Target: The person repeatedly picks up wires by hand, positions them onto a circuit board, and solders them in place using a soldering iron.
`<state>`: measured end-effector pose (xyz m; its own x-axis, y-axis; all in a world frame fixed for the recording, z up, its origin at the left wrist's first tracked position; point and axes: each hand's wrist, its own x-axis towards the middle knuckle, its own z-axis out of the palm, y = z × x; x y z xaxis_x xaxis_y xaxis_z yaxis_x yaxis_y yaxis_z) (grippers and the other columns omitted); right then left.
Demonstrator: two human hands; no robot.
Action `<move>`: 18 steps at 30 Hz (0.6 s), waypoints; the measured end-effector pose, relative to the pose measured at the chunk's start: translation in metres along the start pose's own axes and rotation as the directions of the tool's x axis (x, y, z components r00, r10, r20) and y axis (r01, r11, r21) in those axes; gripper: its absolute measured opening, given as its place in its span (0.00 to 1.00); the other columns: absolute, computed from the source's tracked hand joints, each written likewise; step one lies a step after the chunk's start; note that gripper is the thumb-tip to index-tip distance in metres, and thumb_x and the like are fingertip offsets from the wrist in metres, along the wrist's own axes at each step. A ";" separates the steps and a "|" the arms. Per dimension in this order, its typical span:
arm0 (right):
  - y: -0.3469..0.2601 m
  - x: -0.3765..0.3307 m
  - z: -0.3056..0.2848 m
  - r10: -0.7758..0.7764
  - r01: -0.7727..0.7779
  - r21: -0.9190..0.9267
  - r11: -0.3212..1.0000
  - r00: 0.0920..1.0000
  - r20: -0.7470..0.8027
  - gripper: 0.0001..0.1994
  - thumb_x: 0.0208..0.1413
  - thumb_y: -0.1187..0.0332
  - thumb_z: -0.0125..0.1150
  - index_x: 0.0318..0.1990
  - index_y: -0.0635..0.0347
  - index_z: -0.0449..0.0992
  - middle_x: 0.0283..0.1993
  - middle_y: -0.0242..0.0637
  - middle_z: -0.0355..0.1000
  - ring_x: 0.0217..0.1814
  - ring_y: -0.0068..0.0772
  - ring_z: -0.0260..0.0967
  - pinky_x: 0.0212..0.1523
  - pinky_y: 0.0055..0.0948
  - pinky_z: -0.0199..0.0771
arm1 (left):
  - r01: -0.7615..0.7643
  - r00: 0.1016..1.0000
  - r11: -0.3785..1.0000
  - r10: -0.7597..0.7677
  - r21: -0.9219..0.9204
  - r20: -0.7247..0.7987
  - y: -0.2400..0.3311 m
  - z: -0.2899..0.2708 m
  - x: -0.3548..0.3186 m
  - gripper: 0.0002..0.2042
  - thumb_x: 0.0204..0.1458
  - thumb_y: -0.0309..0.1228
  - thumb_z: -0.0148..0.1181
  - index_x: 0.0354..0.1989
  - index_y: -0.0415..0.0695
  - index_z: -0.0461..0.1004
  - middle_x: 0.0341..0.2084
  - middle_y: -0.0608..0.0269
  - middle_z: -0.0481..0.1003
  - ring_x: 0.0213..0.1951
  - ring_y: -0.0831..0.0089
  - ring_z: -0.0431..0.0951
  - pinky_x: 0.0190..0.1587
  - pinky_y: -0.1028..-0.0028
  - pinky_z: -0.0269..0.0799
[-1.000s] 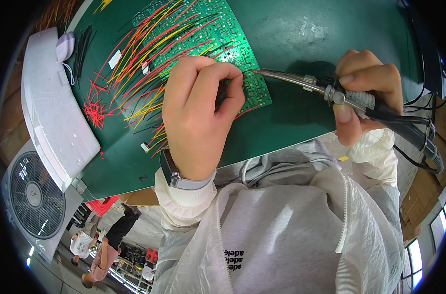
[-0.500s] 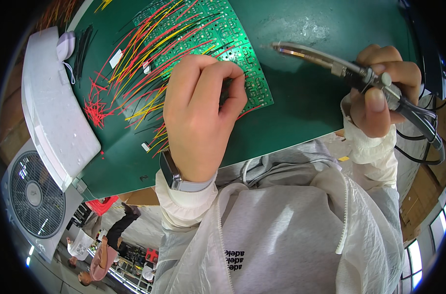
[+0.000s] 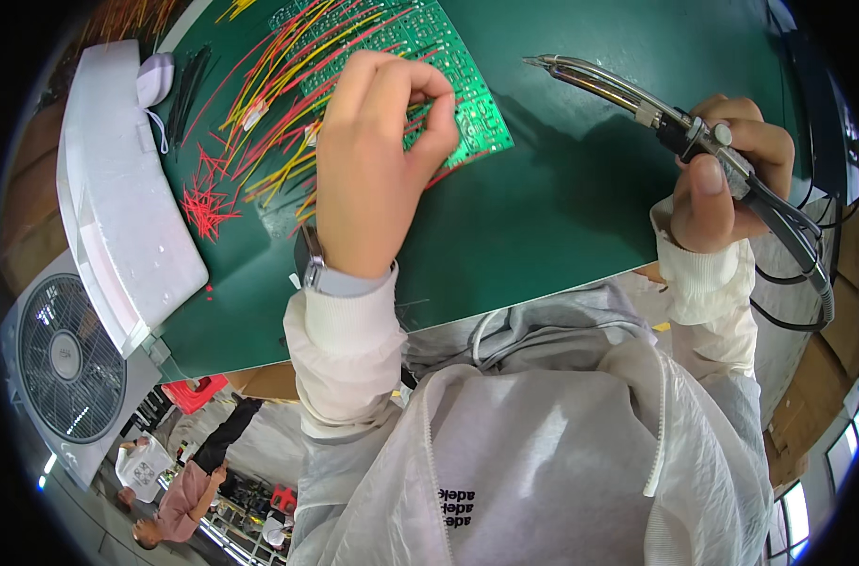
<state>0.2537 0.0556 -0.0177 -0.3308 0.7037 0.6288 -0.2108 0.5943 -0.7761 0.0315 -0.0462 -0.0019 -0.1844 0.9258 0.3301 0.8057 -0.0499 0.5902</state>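
A green panel of joined circuit boards (image 3: 481, 123) lies on the green work mat, with rows of red, yellow and black wires (image 3: 293, 90) running leftward across it. Over the panel's near part is my left hand (image 3: 378, 156), its thumb and forefinger curled together in a pinch. Whatever sits between those fingertips is hidden. To the right, my right hand (image 3: 736, 174) grips a soldering iron (image 3: 679, 132) with a thin metal tube along its shaft. Its tip points left, above the mat and apart from the panel.
Beside a pile of short red wire pieces (image 3: 208, 203) stands a long white foam block (image 3: 132, 198). A white device with a strap (image 3: 154, 80) and black wires (image 3: 192, 90) lie behind. A fan (image 3: 66, 358) is at left; cables (image 3: 797, 325) hang at right. People (image 3: 180, 500) are in the background.
The circuit board panel and my left hand are farther from the mat's front edge. My right hand has raised the soldering iron slightly, keeping its grip. The view has shifted a little.
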 end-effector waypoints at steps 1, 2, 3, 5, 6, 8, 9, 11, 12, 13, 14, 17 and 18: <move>0.000 0.000 0.001 0.008 -0.008 -0.003 1.000 1.000 -0.005 0.17 0.47 0.67 0.66 0.38 0.65 0.65 0.30 0.44 0.69 0.25 0.24 0.64 0.28 0.21 0.65 | 0.003 1.000 1.000 -0.003 0.006 -0.006 -0.002 -0.001 0.004 0.07 0.44 0.19 0.60 0.30 0.38 0.69 0.29 0.58 0.68 0.28 0.66 0.72 0.30 0.71 0.71; 0.000 -0.001 0.001 0.018 -0.018 -0.006 1.000 1.000 -0.010 0.17 0.47 0.67 0.66 0.38 0.65 0.65 0.30 0.44 0.69 0.25 0.24 0.64 0.28 0.21 0.65 | 0.007 1.000 1.000 -0.006 0.012 -0.010 -0.004 -0.002 0.008 0.06 0.44 0.19 0.59 0.29 0.38 0.69 0.29 0.58 0.68 0.28 0.66 0.72 0.31 0.70 0.71; 0.000 -0.001 0.001 0.014 -0.014 -0.004 1.000 1.000 -0.011 0.17 0.47 0.67 0.66 0.38 0.65 0.65 0.30 0.44 0.69 0.25 0.24 0.64 0.28 0.21 0.65 | -0.019 0.999 1.000 0.018 -0.016 -0.040 -0.008 -0.003 0.010 0.04 0.46 0.19 0.59 0.30 0.39 0.72 0.27 0.65 0.69 0.25 0.77 0.66 0.28 0.79 0.64; 0.002 -0.002 0.000 0.015 -0.015 -0.020 1.000 1.000 -0.016 0.16 0.47 0.68 0.65 0.38 0.65 0.65 0.30 0.43 0.69 0.26 0.24 0.64 0.28 0.21 0.65 | -0.033 0.998 0.999 0.032 -0.017 -0.046 -0.010 -0.012 0.012 0.04 0.47 0.21 0.59 0.31 0.39 0.72 0.28 0.63 0.70 0.27 0.73 0.69 0.31 0.76 0.67; 0.003 -0.002 -0.001 0.012 -0.012 -0.025 1.000 1.000 -0.019 0.16 0.47 0.68 0.65 0.38 0.65 0.65 0.30 0.43 0.69 0.26 0.24 0.64 0.28 0.21 0.65 | -0.051 0.997 0.998 0.049 -0.026 -0.051 -0.012 -0.017 0.015 0.04 0.47 0.22 0.60 0.31 0.39 0.73 0.28 0.60 0.70 0.29 0.69 0.72 0.33 0.73 0.69; 0.003 -0.003 -0.001 0.016 -0.017 -0.017 1.000 1.000 -0.024 0.15 0.48 0.69 0.65 0.37 0.66 0.65 0.30 0.43 0.69 0.26 0.24 0.64 0.29 0.21 0.65 | -0.030 0.981 0.999 0.036 0.038 -0.189 -0.030 -0.041 0.017 0.04 0.50 0.26 0.60 0.34 0.41 0.76 0.29 0.63 0.73 0.30 0.75 0.71 0.35 0.77 0.67; 0.004 -0.003 0.000 0.014 -0.014 -0.018 1.000 1.000 -0.025 0.15 0.48 0.69 0.65 0.37 0.66 0.65 0.30 0.43 0.69 0.26 0.24 0.64 0.29 0.21 0.65 | 0.088 0.961 0.995 -0.072 0.048 -0.266 -0.038 -0.055 0.017 0.05 0.52 0.27 0.58 0.36 0.42 0.76 0.30 0.65 0.74 0.30 0.78 0.71 0.35 0.78 0.67; 0.002 -0.002 0.001 0.022 -0.022 -0.002 1.000 1.000 -0.012 0.15 0.48 0.70 0.65 0.37 0.66 0.66 0.29 0.42 0.69 0.27 0.24 0.64 0.29 0.21 0.65 | 0.169 0.963 0.962 -0.115 0.213 -0.245 -0.081 -0.092 0.028 0.07 0.53 0.29 0.57 0.38 0.41 0.76 0.30 0.65 0.76 0.30 0.78 0.72 0.35 0.78 0.67; 0.002 -0.002 0.001 0.021 -0.021 -0.008 1.000 1.000 -0.012 0.15 0.48 0.70 0.65 0.37 0.66 0.66 0.29 0.42 0.69 0.27 0.24 0.64 0.29 0.21 0.65 | 0.224 0.959 0.946 -0.171 0.235 -0.225 -0.104 -0.101 0.033 0.07 0.53 0.29 0.57 0.38 0.40 0.76 0.29 0.65 0.76 0.30 0.78 0.72 0.35 0.78 0.68; 0.001 0.000 0.005 0.023 -0.023 0.014 1.000 1.000 -0.011 0.15 0.48 0.70 0.65 0.37 0.66 0.66 0.29 0.42 0.69 0.27 0.24 0.64 0.29 0.21 0.65 | 0.234 0.968 0.922 -0.192 0.309 -0.160 -0.126 -0.120 0.036 0.07 0.52 0.29 0.58 0.37 0.40 0.76 0.28 0.65 0.76 0.30 0.78 0.72 0.34 0.78 0.68; 0.002 0.000 0.005 0.029 -0.029 0.011 1.000 1.000 -0.010 0.15 0.48 0.71 0.65 0.37 0.66 0.66 0.30 0.42 0.69 0.26 0.24 0.64 0.29 0.21 0.65 | 0.232 0.969 0.923 -0.191 0.306 -0.160 -0.141 -0.121 0.039 0.07 0.52 0.29 0.58 0.37 0.40 0.76 0.28 0.65 0.76 0.30 0.78 0.72 0.34 0.78 0.68; -0.001 0.005 0.005 0.043 -0.043 -0.020 0.999 0.999 -0.003 0.15 0.47 0.71 0.65 0.37 0.67 0.66 0.29 0.42 0.69 0.26 0.24 0.64 0.28 0.21 0.65 | 0.278 0.956 0.888 -0.293 0.368 -0.013 -0.167 -0.120 0.052 0.06 0.51 0.30 0.60 0.33 0.41 0.76 0.27 0.65 0.76 0.28 0.76 0.72 0.34 0.75 0.69; -0.002 0.008 0.005 0.044 -0.044 -0.026 0.999 0.999 -0.002 0.15 0.47 0.71 0.65 0.37 0.67 0.66 0.29 0.42 0.69 0.26 0.24 0.64 0.28 0.21 0.65 | 0.276 0.956 0.890 -0.292 0.363 -0.012 -0.172 -0.124 0.054 0.06 0.51 0.30 0.60 0.33 0.41 0.76 0.27 0.65 0.76 0.28 0.76 0.72 0.34 0.75 0.69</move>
<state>0.2472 0.0579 -0.0117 -0.3378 0.7297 0.5944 -0.1726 0.5728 -0.8013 -0.1869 -0.0340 0.0060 -0.4184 0.8955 0.1516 0.8702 0.3475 0.3492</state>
